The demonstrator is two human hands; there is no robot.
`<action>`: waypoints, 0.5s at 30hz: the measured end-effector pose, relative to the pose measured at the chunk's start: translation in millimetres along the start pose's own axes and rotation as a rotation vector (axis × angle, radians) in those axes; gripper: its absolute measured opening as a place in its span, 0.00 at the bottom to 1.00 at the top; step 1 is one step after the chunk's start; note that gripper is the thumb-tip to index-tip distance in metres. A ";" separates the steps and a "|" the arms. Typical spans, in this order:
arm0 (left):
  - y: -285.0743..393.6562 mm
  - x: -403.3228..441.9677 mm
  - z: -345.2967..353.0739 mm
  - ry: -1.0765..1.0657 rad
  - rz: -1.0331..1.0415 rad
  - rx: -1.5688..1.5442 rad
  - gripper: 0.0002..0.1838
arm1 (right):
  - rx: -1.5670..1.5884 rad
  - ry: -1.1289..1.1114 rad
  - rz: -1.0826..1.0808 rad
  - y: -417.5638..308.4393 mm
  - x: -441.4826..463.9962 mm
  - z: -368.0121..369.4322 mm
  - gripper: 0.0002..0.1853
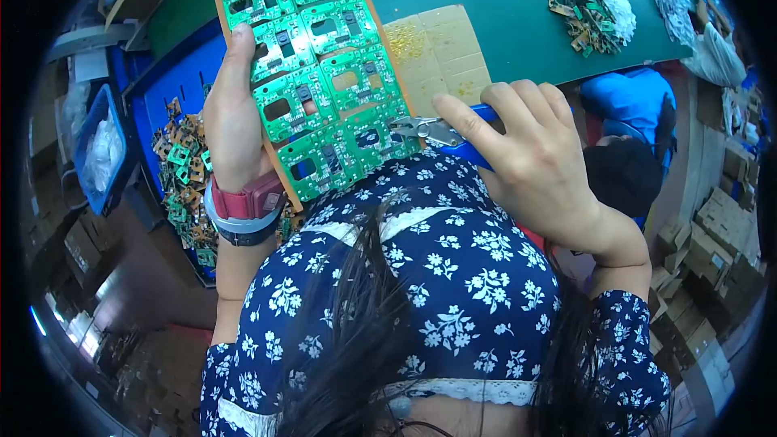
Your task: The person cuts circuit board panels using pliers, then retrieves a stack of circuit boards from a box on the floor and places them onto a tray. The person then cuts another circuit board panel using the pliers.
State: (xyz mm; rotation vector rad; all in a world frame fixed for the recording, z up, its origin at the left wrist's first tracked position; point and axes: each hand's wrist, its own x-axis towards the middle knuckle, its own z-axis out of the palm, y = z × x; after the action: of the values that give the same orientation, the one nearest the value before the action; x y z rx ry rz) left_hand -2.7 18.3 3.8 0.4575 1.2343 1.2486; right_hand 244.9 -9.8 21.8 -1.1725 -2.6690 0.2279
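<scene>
My left hand (pixel 232 109) is closed on the left edge of a green circuit board panel (pixel 312 61), its thumb lying on the front face. The panel is tilted up before my chest and carries several boards in two columns, with brown strips along both long sides. In my right hand (pixel 534 154) is a pair of cutting pliers (pixel 441 131) with blue handles. The pliers' metal jaws reach the lower right board of the panel, near the right brown strip. Whether the jaws are closed on it I cannot tell.
A flattened cardboard piece (pixel 453 53) with small yellow bits lies on the green table (pixel 502 0). Small circuit boards fill a blue bin (pixel 158 85) at left. More boards (pixel 579 12) and white pieces (pixel 617 8) are heaped at back right. Another person (pixel 627 105) in blue sits at right.
</scene>
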 end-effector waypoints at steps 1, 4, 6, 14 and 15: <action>-0.7 0.3 -0.1 0.002 0.009 0.001 0.22 | -0.009 -0.004 -0.001 0.0 0.4 -0.6 0.31; -0.5 0.1 0.4 0.017 0.032 0.008 0.22 | -0.034 0.000 -0.016 0.9 2.0 -2.2 0.27; 0.3 -0.2 -0.7 0.010 0.047 0.045 0.22 | -0.078 0.012 -0.034 0.1 2.9 -2.6 0.19; 0.6 2.2 -3.3 0.012 0.036 0.038 0.22 | -0.041 -0.039 -0.016 -3.9 6.8 2.7 0.28; -0.3 -1.0 2.3 0.000 0.026 0.022 0.22 | -0.037 -0.040 -0.015 -1.3 2.2 -1.1 0.28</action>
State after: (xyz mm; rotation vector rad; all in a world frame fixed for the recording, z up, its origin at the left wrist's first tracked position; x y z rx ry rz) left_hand -0.4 18.1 4.8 0.4907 1.2466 1.2579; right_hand 242.8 -9.0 23.5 -1.1710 -2.7264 0.2018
